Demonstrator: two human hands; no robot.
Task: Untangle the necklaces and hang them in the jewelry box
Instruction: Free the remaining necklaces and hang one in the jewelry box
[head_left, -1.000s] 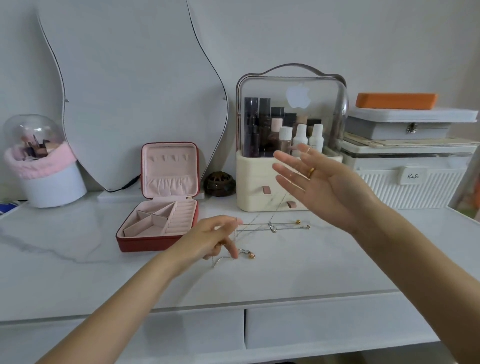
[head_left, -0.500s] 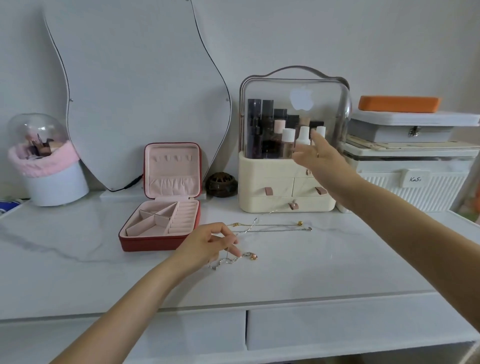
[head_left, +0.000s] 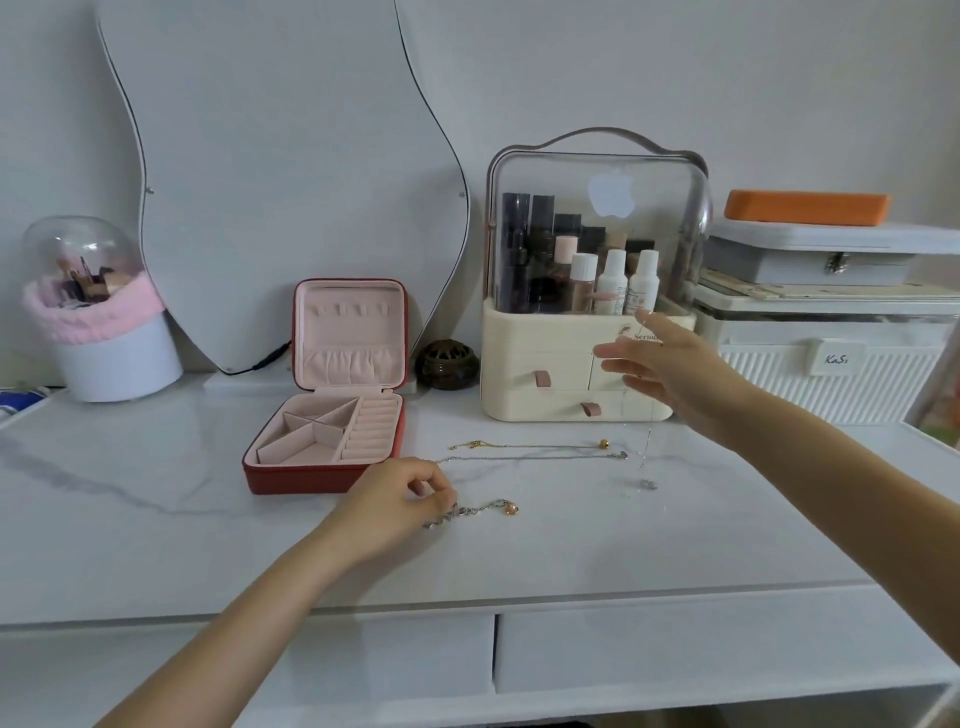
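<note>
A red jewelry box (head_left: 311, 475) with a pink lining stands open on the white table, its lid (head_left: 350, 332) upright. My left hand (head_left: 397, 501) lies right of the box, its curled fingers pinching one end of a small tangle of necklaces (head_left: 470, 512) with a rose-gold bead. My right hand (head_left: 675, 371) is raised before the cosmetic organiser, fingers spread and straight. A thin silver chain (head_left: 647, 441) hangs from it down to a pendant (head_left: 648, 484) on the table. A gold necklace (head_left: 524, 445) and a silver necklace (head_left: 535, 458) lie straight, side by side.
Behind stand a cream cosmetic organiser (head_left: 540, 400) with a clear dome, a small dark jar (head_left: 447, 364), a curvy mirror (head_left: 280, 171), a white brush holder (head_left: 117, 358) and stacked storage boxes (head_left: 831, 364). Two drawers (head_left: 493, 654) sit below the table's front edge.
My right hand has swung away from me and lowered in front of the organiser, drawing the thin chain out to the right. My left hand stays on the tangle.
</note>
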